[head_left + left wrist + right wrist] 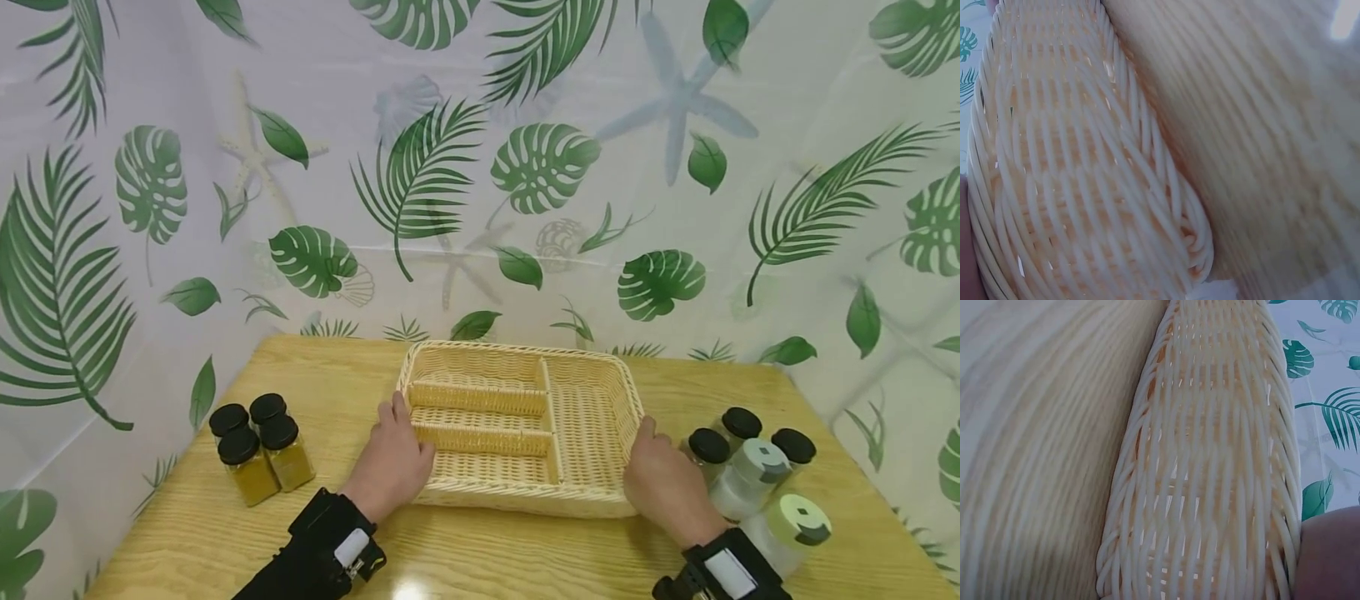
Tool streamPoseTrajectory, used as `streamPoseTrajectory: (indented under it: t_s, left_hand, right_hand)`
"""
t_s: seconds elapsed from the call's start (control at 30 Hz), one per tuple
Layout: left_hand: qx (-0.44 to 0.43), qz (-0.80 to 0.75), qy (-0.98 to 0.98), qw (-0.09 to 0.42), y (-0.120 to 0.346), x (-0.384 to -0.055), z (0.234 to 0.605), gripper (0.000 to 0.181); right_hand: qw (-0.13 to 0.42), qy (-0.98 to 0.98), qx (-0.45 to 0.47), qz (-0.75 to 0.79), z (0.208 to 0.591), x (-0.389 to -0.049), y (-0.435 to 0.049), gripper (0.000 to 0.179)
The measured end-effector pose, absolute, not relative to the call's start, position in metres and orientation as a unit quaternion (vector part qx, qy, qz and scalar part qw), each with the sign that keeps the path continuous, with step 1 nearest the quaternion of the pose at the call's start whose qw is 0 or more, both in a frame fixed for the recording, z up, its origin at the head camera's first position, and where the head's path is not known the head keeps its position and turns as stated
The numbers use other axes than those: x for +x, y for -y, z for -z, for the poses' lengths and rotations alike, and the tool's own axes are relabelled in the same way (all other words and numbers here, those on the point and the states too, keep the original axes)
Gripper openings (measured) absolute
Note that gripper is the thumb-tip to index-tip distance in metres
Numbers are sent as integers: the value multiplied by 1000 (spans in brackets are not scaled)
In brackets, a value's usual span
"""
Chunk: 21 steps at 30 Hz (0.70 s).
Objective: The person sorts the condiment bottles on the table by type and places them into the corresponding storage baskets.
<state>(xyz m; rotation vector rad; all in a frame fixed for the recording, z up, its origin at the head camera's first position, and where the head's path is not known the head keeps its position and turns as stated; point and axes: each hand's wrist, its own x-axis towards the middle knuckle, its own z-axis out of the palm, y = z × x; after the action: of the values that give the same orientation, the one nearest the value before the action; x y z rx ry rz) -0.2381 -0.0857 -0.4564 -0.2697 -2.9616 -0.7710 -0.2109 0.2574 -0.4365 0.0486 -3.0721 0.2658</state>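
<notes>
A pale woven wicker basket (525,493) with several compartments sits at the middle of the wooden table. My left hand (392,462) grips its left side near the front corner, the thumb over the rim. On the opposite side, my right hand (663,477) holds the right rim, and some of its fingers are hidden behind the wall. Close up in the left wrist view, the basket's woven wall (1072,162) stands beside the table surface. The right wrist view shows the wall (1210,456) too, with part of the right hand (1332,556) at the lower right.
Several square jars (251,471) with black lids and yellow-brown contents cluster at the left. Just beyond the right hand stand black-lidded jars (708,447) and two clear containers with pale lids (798,521). A leaf-patterned cloth (450,167) hangs behind the table (345,367).
</notes>
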Motion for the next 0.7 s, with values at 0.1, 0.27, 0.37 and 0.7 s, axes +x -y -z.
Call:
streamPoseTrajectory:
  t_s: [0.1, 0.27, 0.37, 0.7]
  left_hand:
    - [-80, 249, 965, 19, 88, -233, 455, 80]
    - [-74, 255, 964, -2, 90, -225, 453, 84]
    - [-73, 258, 963, -6, 91, -220, 453, 86]
    - [-66, 259, 964, -9, 94, -207, 452, 87]
  right_hand:
    - [13, 996, 16, -86, 434, -205, -256, 59]
    - [13, 996, 26, -86, 430, -196, -256, 57]
    - [1, 996, 23, -83, 429, -191, -255, 57]
    - [-16, 997, 33, -72, 428, -176, -255, 59]
